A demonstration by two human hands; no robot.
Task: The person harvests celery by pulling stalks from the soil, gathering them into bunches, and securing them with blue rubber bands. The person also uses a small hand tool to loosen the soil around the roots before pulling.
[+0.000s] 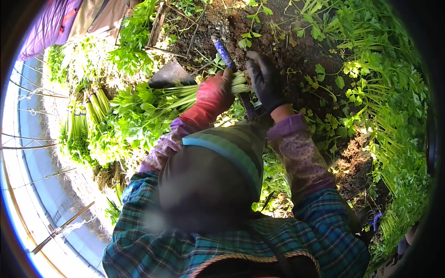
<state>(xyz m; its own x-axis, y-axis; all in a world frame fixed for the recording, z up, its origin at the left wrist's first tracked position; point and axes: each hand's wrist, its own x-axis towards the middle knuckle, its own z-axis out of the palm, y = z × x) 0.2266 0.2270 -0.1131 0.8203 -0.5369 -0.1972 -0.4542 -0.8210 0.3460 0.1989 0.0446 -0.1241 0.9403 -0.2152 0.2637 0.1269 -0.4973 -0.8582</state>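
Observation:
My left hand (pixel 216 91), in a red rubber glove, grips a bunch of celery (pixel 184 93) just above its pale base. The stalks lie sideways, with the leaves (pixel 139 107) spreading to the left. Beside the cut end is my right hand (pixel 263 80) in a black glove, its fingers partly spread and nothing visible in them. Whether it touches the base cannot be made out. Just beyond the left hand rises a bar wrapped in purple tape (pixel 224 54). A dark triangular sheet or blade (pixel 172 74) lies behind the stalks.
Tied celery bunches (pixel 97 100) lie at the left, near plastic sheeting (pixel 69 208) and thin rods. Dense celery (pixel 396 114) grows along the right. A thin metal frame (pixel 189 45) stands on the soil ahead. Another person's purple clothing (pixel 48 26) shows at top left.

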